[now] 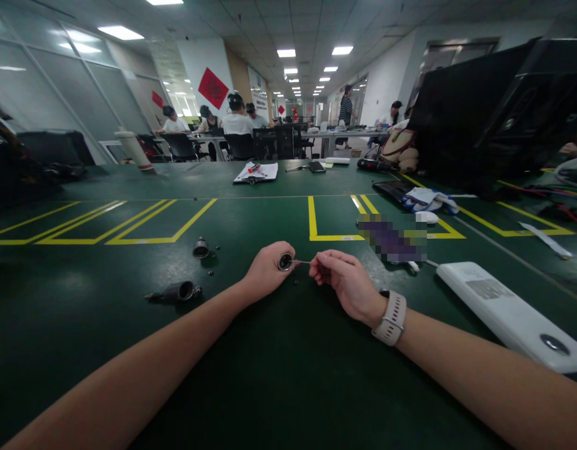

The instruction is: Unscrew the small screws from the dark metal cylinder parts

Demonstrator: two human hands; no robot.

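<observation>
My left hand [269,269] is wrapped around a short hollow metal cylinder [285,262], its round dark opening turned towards me. My right hand [337,275], with a watch on the wrist, pinches a thin metal rod [303,262]; its far end reaches the cylinder's mouth, though I cannot tell how deep. Just below the hands lies a small nut-like ring [296,282]. Left of my left hand stands a dark metal cup-shaped part [200,248], with several tiny pieces beside it. Nearer to me lies a black tool-like body [178,291] with an open round end.
A white power bank-like device [508,312] lies by my right forearm, near a blurred-out phone-shaped object [391,239]. Further back are a clipboard with paper [256,172], a cloth glove [429,200] and a black monitor [476,106]. Yellow tape marks the green table [264,387].
</observation>
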